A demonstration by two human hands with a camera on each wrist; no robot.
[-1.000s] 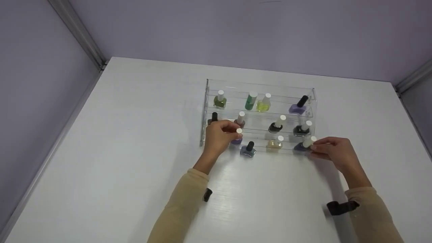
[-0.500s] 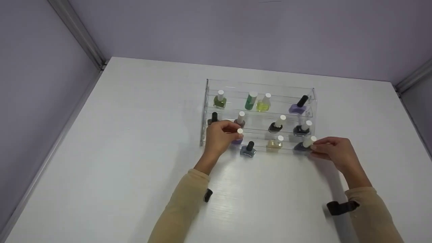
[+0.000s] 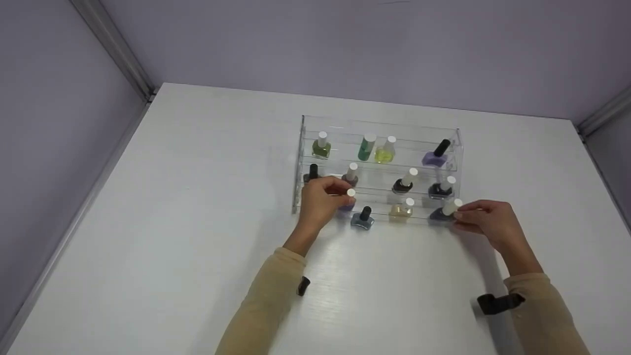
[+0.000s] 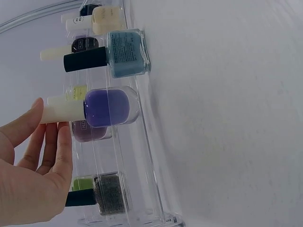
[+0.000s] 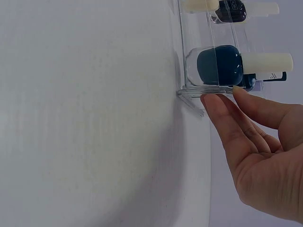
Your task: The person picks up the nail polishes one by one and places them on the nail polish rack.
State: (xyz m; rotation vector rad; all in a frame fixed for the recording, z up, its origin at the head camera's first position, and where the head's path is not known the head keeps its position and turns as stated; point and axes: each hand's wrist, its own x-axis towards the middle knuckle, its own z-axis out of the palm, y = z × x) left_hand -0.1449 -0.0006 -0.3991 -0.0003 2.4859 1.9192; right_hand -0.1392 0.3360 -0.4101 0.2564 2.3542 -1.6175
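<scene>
In the left wrist view my left hand point(image 4: 35, 165) pinches the white cap of a purple nail polish point(image 4: 106, 108) between thumb and fingers. That bottle is upright in the front row of a clear acrylic rack point(image 3: 379, 123). Just in front of the rack stands a light blue nail polish point(image 3: 362, 221) with a black cap. My right hand point(image 3: 493, 224) holds the rack's right end, thumb and fingertips at its side wall. Next to those fingertips is a dark teal nail polish point(image 5: 220, 65) with a white cap; the hand does not grip it.
Several other nail polishes stand on the rack's tiers, including a green one point(image 3: 366, 148), a yellow one point(image 3: 384, 154) and a lilac one point(image 3: 435, 158) with a tilted black cap. White table point(image 3: 197, 197) surrounds the rack, and a pale wall point(image 3: 345, 54) rises behind.
The purple nail polish and its white cap have shifted very slightly to the right under my left hand. My right hand has kept its place on the rack.
</scene>
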